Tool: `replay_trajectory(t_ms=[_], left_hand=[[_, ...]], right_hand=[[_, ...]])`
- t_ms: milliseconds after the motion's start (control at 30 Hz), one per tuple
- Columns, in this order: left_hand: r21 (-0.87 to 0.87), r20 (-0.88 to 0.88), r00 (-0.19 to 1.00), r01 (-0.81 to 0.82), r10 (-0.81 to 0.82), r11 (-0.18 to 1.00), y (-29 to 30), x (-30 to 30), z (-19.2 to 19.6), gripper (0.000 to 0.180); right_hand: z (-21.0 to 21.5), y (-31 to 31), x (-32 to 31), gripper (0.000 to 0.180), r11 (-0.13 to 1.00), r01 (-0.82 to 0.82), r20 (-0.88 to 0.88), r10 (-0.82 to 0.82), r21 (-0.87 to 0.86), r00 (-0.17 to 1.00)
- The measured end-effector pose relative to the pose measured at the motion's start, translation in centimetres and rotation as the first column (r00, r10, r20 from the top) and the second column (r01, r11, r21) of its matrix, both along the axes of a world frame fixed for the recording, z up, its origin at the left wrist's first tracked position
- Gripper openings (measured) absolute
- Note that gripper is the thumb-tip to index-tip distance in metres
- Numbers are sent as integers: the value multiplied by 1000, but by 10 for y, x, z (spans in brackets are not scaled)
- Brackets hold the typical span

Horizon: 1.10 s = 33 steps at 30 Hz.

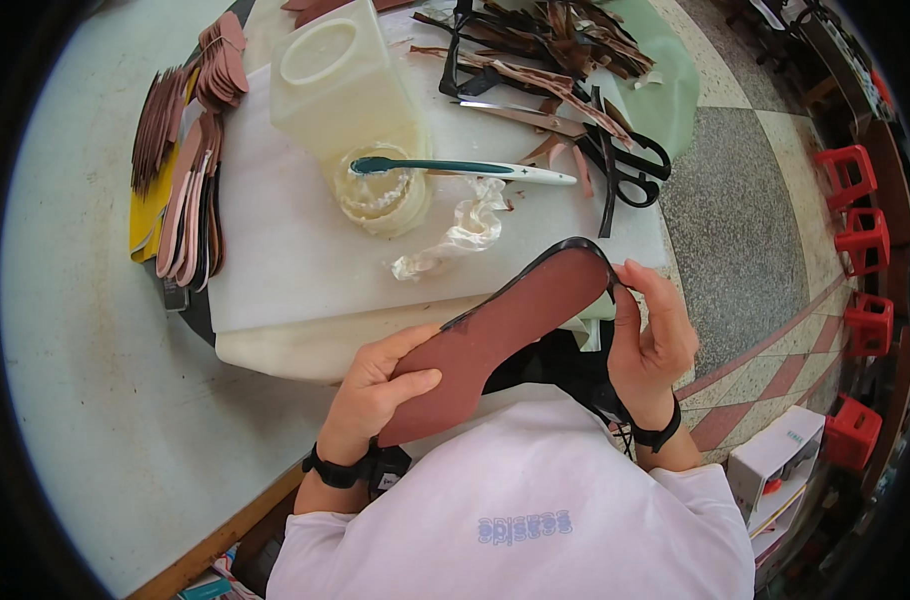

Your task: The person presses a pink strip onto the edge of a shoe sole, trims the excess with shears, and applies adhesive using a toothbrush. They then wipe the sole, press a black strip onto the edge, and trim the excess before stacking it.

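Note:
A reddish-brown shoe insole (pixel 520 315) is held slantwise in front of my chest. Black edging strip (pixel 572 244) runs along its far edge and around its upper right end. My left hand (pixel 375 392) grips the lower left end, thumb on top and fingers underneath. At the upper right end, thumb and forefinger of my right hand (pixel 655 335) pinch the black strip where it rounds the tip. Just beyond, a toothbrush (pixel 475 168) with a dark green head lies across the mouth of a tub of whitish paste (pixel 383 205).
Left on the white work surface (pixel 275 240) stand bundled stacks of insoles (pixel 190 205). A translucent plastic jug (pixel 340 80) lies behind the tub, near crumpled film (pixel 465 235). Black-handled scissors (pixel 615 155) and leather scraps (pixel 565 40) lie far right. Red stools (pixel 863 240) stand on the floor.

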<state>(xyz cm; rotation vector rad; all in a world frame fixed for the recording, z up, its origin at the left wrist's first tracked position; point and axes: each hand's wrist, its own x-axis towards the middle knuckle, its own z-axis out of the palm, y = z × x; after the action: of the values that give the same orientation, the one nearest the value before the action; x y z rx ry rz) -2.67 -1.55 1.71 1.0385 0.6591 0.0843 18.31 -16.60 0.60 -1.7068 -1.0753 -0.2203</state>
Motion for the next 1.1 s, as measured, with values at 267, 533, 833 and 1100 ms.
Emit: replay_trajectory(t_ms=[267,533,833,1100], left_hand=[[177,-32,999,35,-29,984,-5,6,4,42],[455,-60,997,62,-39,888,-9,5,4,40],[361,-50,999,24,-6,932,-13,9,-1,41],[402,-14,998,59,-59,914,-11,10,-1,40]], right_hand=[[-9,2,-6,28,995,103,-4,-103,-15,995],[-19,2,-7,25,991,130,-165,-125,18,978],[-28,7,-8,13,970,199,-378,-133,139,916],[-7,5,9,8,963,88,-839,174,255,516]])
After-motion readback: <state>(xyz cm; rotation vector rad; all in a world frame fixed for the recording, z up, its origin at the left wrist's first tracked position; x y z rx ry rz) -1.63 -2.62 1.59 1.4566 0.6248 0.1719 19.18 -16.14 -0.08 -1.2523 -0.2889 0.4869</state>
